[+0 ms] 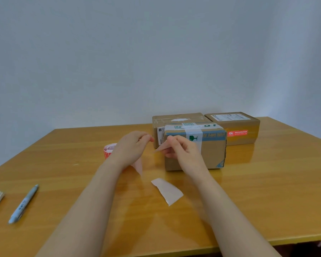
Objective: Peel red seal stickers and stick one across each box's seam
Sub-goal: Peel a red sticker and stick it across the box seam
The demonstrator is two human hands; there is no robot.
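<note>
Three boxes are sitting at the far right of the worktop (63, 173); the right rear box (250, 127) is already wearing a red seal (237, 133). Before the near box (211, 154), the left hand (132, 147) is keeping a narrow grip on a hanging pale strip (137, 165), while the right hand (182, 149) is pinching a pinkish piece (160, 148). Peeling is seemingly finishing. Next, that piece is wanting a flat, straight lay across the near box's seam.

No wording can be made out from here. The nearest box (211, 154) shows a green wine-glass fragile sign (193, 138) on white tape. The red seal sticker (237, 133) on the far right box (248, 125) and the shipping label (230, 117) on its top carry print too small to read.
</note>
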